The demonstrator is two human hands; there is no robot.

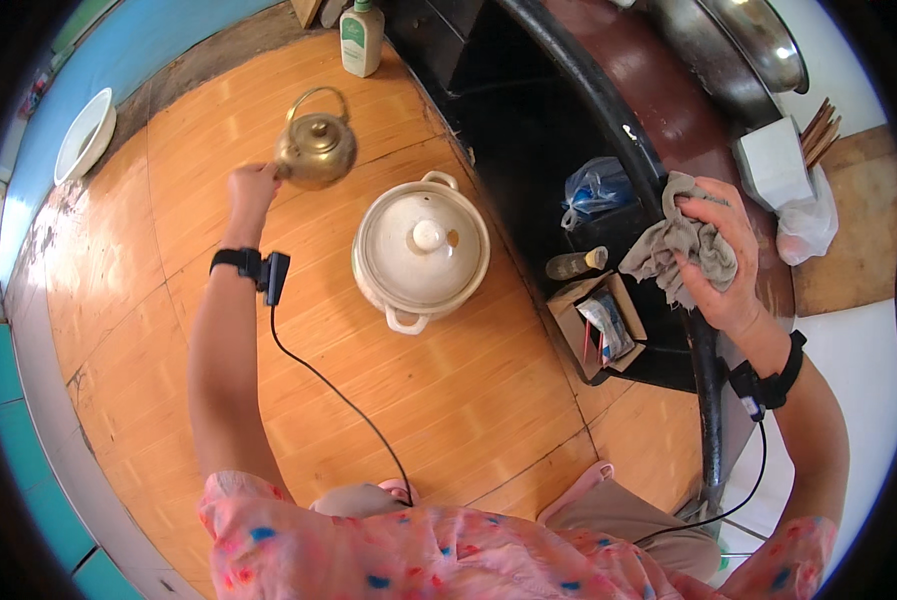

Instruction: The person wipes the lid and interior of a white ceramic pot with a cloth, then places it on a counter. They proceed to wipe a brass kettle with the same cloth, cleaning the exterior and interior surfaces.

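My left hand (pixel 253 193) is closed at the lower left side of a small brass teapot (pixel 318 150), which has a raised loop handle and its lid on; the exact part gripped is partly hidden by my fingers. In my right hand (pixel 726 247) is a crumpled grey cloth (pixel 681 244), held over the black rounded edge of a dark red surface. Between my hands, a cream ceramic pot (pixel 422 247) with two side handles stands on the wood-patterned floor, covered by its knobbed lid.
A bottle (pixel 362 41) stands at the top, a white basin (pixel 86 139) at the far left. Under the dark edge lie a small bottle (pixel 574 264), a blue plastic bag (pixel 597 187) and an open cardboard box (pixel 628 300). Metal pans (pixel 718 60) and a chopstick holder (pixel 771 161) are upper right.
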